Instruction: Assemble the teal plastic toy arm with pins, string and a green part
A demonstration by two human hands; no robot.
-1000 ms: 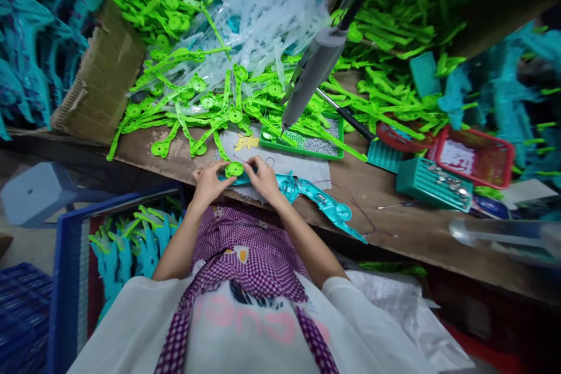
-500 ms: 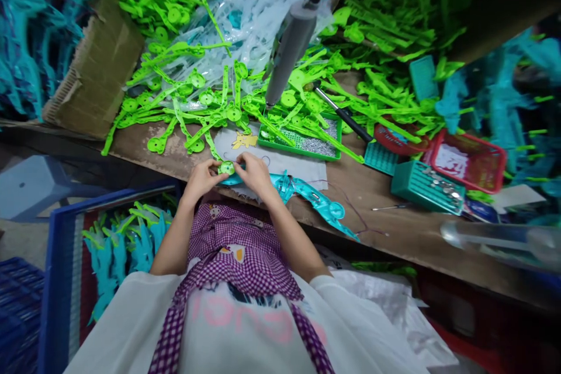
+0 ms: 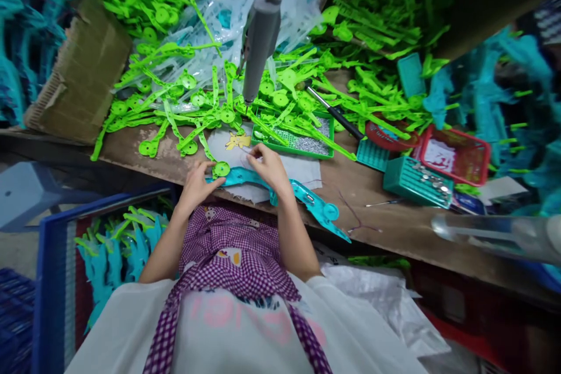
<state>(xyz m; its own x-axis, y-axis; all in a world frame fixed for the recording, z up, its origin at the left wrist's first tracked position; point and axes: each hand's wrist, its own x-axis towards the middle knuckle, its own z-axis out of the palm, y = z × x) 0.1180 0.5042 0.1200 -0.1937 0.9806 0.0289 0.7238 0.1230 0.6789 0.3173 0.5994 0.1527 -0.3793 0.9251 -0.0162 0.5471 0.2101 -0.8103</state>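
My left hand (image 3: 198, 186) grips a lime-green plastic part with a round end (image 3: 221, 169), its thumb at the near side and fingers at the left. That round end lies over one end of a long turquoise plastic piece (image 3: 239, 175), which stretches right along the front of the bench. Above the turquoise piece is my right hand (image 3: 269, 168), thumb and forefinger pinched together just left of a green tray (image 3: 313, 151) of small metal pieces, probably screws. Whatever sits in that pinch is too small to make out.
A grey powered screwdriver (image 3: 259, 49) hangs above the bench. Behind lie heaped lime-green parts (image 3: 280, 98) and clear plastic bags. A hammer (image 3: 335, 110), a turquoise basket (image 3: 401, 187) and a red basket (image 3: 480, 160) stand right. A blue crate (image 3: 50, 280) is at lower left.
My right hand has lifted away from the round green end and moved right, towards the green tray. My left hand stays at the green part. The view has shifted slightly.
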